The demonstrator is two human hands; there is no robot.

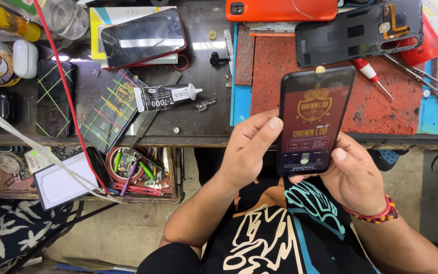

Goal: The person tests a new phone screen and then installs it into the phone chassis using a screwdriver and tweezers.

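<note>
— Both hands on that phone screen [314, 122]?
— Yes — left hand [252, 149] grips its left edge, thumb on the glass; right hand [353, 175] clamps the lower right corner.
— Where?
— Upright over the bench edge, before the red mat [376, 109].
</note>
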